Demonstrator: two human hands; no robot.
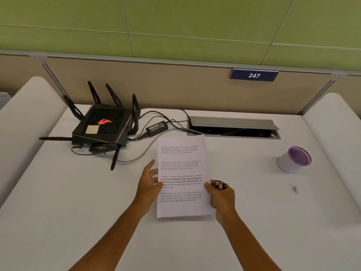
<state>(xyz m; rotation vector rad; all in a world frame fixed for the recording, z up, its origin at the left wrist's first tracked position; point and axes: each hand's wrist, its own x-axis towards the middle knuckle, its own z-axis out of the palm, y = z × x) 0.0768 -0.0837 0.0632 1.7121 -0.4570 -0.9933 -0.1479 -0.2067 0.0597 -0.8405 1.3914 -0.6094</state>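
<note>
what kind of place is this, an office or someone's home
Most likely an office cubicle or shared workstation: a plate numbered 247 hangs on the partition, a cable hatch is set into the white desk, and a router sits on it.

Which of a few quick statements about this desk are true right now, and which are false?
1. The left hand rests on the left edge of the printed sheet. True.
2. The right hand is empty. False: it grips a small dark object at the sheet's right edge.
3. The router sits to the right of the sheet. False: it sits to the left, farther back.
4. The cup stands to the right, apart from the sheet. True.
5. The sign reads 247. True.
</note>
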